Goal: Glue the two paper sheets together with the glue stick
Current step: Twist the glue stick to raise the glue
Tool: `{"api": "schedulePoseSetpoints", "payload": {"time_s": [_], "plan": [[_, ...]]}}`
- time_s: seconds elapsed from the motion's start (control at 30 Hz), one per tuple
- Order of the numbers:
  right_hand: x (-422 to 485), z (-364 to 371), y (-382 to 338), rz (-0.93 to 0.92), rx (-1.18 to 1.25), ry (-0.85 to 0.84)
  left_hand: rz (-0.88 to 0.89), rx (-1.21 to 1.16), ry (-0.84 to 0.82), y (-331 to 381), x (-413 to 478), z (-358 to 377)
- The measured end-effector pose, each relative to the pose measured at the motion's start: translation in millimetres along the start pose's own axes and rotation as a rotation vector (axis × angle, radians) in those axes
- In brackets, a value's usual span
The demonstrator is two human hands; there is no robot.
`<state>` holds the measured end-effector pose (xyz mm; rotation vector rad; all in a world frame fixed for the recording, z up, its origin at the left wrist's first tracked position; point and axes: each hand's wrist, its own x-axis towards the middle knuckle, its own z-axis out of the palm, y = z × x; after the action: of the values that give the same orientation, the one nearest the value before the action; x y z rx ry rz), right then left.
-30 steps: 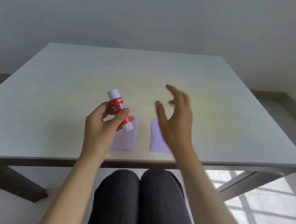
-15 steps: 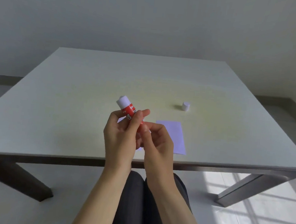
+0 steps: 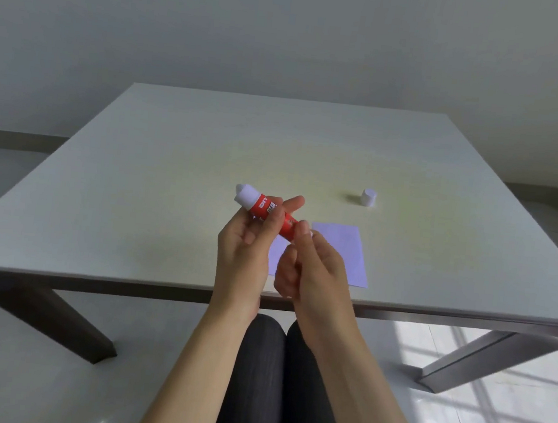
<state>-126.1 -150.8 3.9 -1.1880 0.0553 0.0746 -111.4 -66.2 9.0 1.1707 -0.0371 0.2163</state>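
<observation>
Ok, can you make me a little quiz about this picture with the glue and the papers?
1. True or false: the small white cap is on the red and white glue stick.
2. Which hand grips the glue stick's middle?
A. left hand
B. right hand
C. neither
3. Fill in: the fully visible pale purple paper sheet lies flat on the light grey ______.

Key:
1. False. The cap stands alone on the table, beyond the paper.
2. A. The right hand pinches the stick's lower end.
3. table. The second pale purple sheet is mostly hidden behind the hands.
</observation>
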Motion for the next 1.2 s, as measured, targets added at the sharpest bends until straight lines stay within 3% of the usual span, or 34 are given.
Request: {"api": "schedulePoseSetpoints", "payload": {"time_s": [0.07, 0.13, 0.2, 0.27, 0.33, 0.47, 0.53, 0.6, 0.67, 0.73, 0.77, 0.9, 1.0, 1.07, 1.2], "plan": [[3, 0, -8, 0.228, 0.070, -0.041, 0.042, 0.011, -0.072, 1, 0, -3], [4, -1, -12, 0.295, 0.004, -0.064, 0.067, 0.036, -0.111, 1, 1, -6], [2, -4, -9, 0.093, -0.191, -0.044, 0.087, 0.071, -0.088, 1, 1, -9], [0, -6, -7, -0.158, -0.236, -0.040, 0.092, 0.065, -0.068, 0, 2, -12], [0, -9, -7, -0.179, -0.132, -0.080, 0.098, 0.057, -0.077, 0, 2, -12], [1, -11, -15, 0.442, 0.285, -0.266, 0.075, 0.024, -0.169, 0, 3, -13], [0, -11, -16, 0.492, 0.249, -0.318, 0.048, -0.026, -0.211, 1, 3, -14], [-1, -10, -14, 0.357, 0.040, -0.238, 0.054, -0.015, -0.184, 1, 3, -14], [-4, -7, -11, 0.061, -0.183, -0.119, 0.058, -0.016, -0.146, 1, 1, -12], [-6, -5, -7, -0.117, -0.193, -0.069, 0.060, -0.007, -0.119, -1, 2, -11], [-7, -5, -7, -0.098, -0.114, -0.083, 0.063, 0.018, -0.115, -1, 3, -11], [-1, -13, -12, 0.499, 0.367, -0.259, 0.043, 0.090, -0.256, 1, 5, -14], [2, -17, -8, 0.687, 0.436, -0.337, 0.004, 0.166, -0.375, 0, 6, -17], [0, -16, -6, 0.628, 0.371, -0.294, 0.017, 0.174, -0.374, -1, 6, -18], [-5, -20, -4, 0.164, 0.093, -0.124, 0.079, 0.221, -0.265, -6, 5, -18]]}}
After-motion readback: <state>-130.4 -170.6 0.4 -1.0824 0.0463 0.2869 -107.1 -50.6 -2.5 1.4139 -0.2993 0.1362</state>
